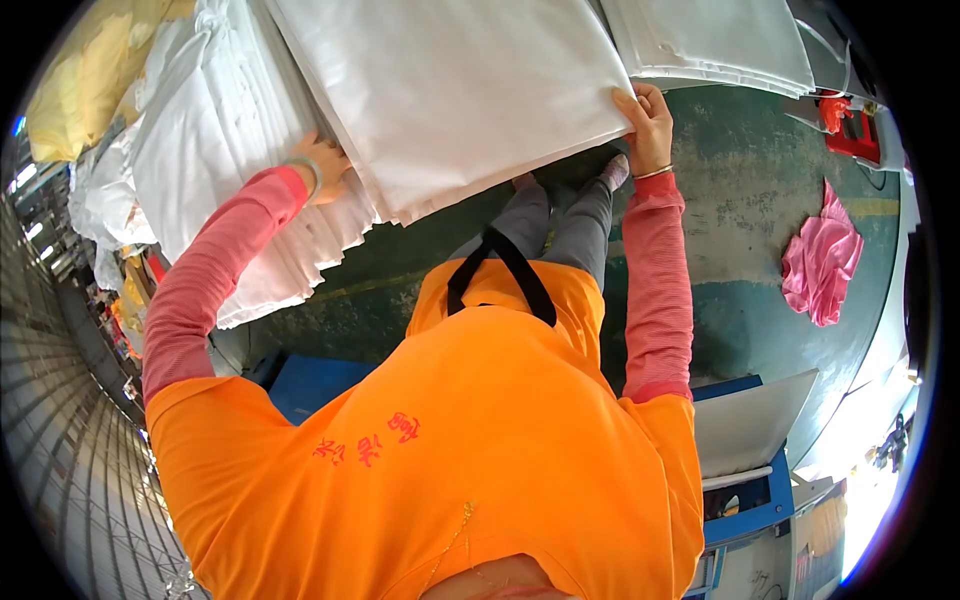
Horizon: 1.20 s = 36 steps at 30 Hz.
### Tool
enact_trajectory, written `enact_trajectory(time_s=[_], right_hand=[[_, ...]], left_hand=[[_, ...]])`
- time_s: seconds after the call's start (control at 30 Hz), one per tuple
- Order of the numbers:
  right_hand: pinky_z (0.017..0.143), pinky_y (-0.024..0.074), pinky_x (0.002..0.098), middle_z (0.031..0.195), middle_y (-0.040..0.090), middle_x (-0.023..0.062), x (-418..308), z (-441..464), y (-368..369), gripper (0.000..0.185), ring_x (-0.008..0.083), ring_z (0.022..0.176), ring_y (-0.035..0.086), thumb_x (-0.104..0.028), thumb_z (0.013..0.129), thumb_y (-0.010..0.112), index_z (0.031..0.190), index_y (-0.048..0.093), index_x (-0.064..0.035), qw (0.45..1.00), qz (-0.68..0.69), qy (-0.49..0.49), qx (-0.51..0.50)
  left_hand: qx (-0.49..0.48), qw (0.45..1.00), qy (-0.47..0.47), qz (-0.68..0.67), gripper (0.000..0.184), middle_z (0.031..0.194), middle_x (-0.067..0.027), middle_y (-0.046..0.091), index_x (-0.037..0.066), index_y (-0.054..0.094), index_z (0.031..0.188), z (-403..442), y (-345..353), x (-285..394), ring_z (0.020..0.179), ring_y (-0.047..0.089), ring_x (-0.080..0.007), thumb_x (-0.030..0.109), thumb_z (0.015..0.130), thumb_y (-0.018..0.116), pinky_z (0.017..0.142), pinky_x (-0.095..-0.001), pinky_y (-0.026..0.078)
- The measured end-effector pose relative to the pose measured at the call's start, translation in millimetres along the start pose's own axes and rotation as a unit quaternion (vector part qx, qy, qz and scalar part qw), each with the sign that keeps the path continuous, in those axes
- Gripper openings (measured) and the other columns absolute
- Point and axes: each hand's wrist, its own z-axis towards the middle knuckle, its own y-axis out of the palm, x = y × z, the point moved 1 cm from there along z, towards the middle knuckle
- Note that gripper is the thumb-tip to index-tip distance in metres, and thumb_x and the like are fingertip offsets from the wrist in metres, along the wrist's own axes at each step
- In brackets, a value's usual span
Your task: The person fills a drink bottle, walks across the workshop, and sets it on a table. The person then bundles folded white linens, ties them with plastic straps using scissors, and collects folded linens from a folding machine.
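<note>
White folded cloth [470, 90] lies in a flat stack before me, its near edge hanging toward the floor. At its right corner my right hand [648, 125] pinches the cloth edge between thumb and fingers. My left hand [322, 168] rests at the left side of this stack, where it meets a pile of layered white cloth [220, 150]. The fingers of my left hand are bent, and their tips are partly hidden among the folds. A bracelet circles each wrist.
Another white cloth stack [715, 40] is at the top right. Pink cloth [825, 255] lies on the green floor [730, 200]. Yellow bundled material [85, 80] is at the upper left. Blue-framed equipment [745, 520] stands at the lower right, near a red stool [853, 140].
</note>
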Motion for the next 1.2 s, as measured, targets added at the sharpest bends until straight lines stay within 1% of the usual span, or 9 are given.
enact_trajectory(time_s=[0.07,0.17,0.37,0.67,0.87,0.97,1.1,1.17,1.2], right_hand=[[0.043,0.0358,0.0144,0.069,0.056,-0.0002,1.6,1.1,-2.5,0.025,0.0038,0.055,0.052,-0.013,0.072,0.068,0.089,0.054,-0.001,1.0,-0.002,-0.001,0.001],[0.043,0.0353,0.0142,0.068,0.056,-0.001,2.4,5.2,-8.4,0.025,0.0035,0.055,0.051,-0.014,0.072,0.068,0.089,0.054,-0.0015,1.0,-0.026,-0.002,-0.001],[0.043,0.0325,0.014,0.067,0.055,-0.0024,8.1,8.0,-9.2,0.025,0.0021,0.054,0.048,-0.014,0.072,0.068,0.088,0.054,-0.0021,1.0,-0.007,-0.006,-0.01],[0.043,0.0332,0.0134,0.067,0.056,-0.002,3.2,6.6,-8.0,0.024,0.0021,0.055,0.05,-0.015,0.072,0.067,0.089,0.054,-0.0027,1.0,-0.017,-0.005,-0.002],[0.044,0.036,0.0139,0.067,0.056,-0.0017,0.8,3.6,-5.2,0.023,0.0032,0.055,0.051,-0.015,0.073,0.067,0.089,0.054,-0.0035,1.0,-0.015,0.002,-0.007],[0.043,0.0366,0.0143,0.067,0.056,-0.0014,-0.7,1.7,-2.9,0.023,0.0035,0.055,0.052,-0.014,0.073,0.067,0.089,0.055,-0.0036,1.0,-0.022,0.003,0.003],[0.044,0.0355,0.0166,0.065,0.054,-0.0015,8.0,3.4,-4.2,0.024,0.0042,0.054,0.048,-0.021,0.071,0.069,0.084,0.057,-0.0036,1.0,-0.021,-0.011,0.006],[0.045,0.0346,0.0179,0.063,0.051,-0.0021,-1.7,-5.9,-1.7,0.024,0.0041,0.053,0.044,-0.022,0.071,0.069,0.079,0.057,-0.0032,0.996,-0.091,-0.012,0.007],[0.045,0.0338,0.0188,0.062,0.05,-0.0022,-3.7,-11.2,1.1,0.022,0.0041,0.052,0.042,-0.021,0.07,0.069,0.074,0.057,-0.0032,0.994,-0.106,-0.018,-0.003]], left_hand=[[-0.049,0.999,-0.004,-0.001,0.038,0.109,-0.0037,0.052,0.011,0.054,0.108,-7.3,-10.7,4.8,0.102,0.046,-0.0189,0.025,0.073,0.047,0.088,-0.0376,0.03],[0.01,1.0,0.015,0.003,0.038,0.105,-0.0031,0.053,0.014,0.054,0.108,-13.6,-3.8,2.9,0.098,0.048,-0.0187,0.026,0.073,0.048,0.084,-0.0356,0.031],[-0.043,0.998,-0.014,0.036,0.033,0.106,-0.0014,0.052,0.019,0.054,0.108,-8.8,-12.0,10.2,0.102,0.046,-0.0176,0.029,0.076,0.049,0.084,-0.035,0.032],[0.108,0.993,0.04,-0.01,0.023,0.097,-0.0025,0.052,0.015,0.058,0.092,-14.0,12.1,1.4,0.097,0.047,-0.0191,0.019,0.07,0.051,0.081,-0.0343,0.033],[0.029,0.997,0.042,0.05,0.037,0.121,-0.0004,0.045,0.016,0.051,0.113,-4.3,9.0,6.4,0.115,0.039,-0.0186,0.024,0.076,0.049,0.096,-0.045,0.024],[-0.046,0.998,0.001,0.032,0.042,0.13,0.0001,0.039,0.017,0.046,0.12,4.3,9.2,10.0,0.12,0.034,-0.0186,0.024,0.078,0.046,0.1,-0.0485,0.017],[-0.055,0.998,-0.012,0.015,0.044,0.131,-0.0013,0.038,0.016,0.045,0.121,-4.6,-2.2,24.0,0.121,0.034,-0.0188,0.025,0.078,0.045,0.101,-0.0495,0.017],[-0.034,0.999,-0.011,0.005,0.044,0.129,-0.0022,0.04,0.015,0.046,0.121,-12.3,4.1,33.0,0.121,0.035,-0.0188,0.026,0.078,0.045,0.099,-0.05,0.018],[-0.073,0.997,-0.027,0.015,0.043,0.129,-0.0028,0.041,0.015,0.047,0.119,-16.3,4.0,38.6,0.119,0.036,-0.0189,0.026,0.078,0.045,0.098,-0.0497,0.02]])
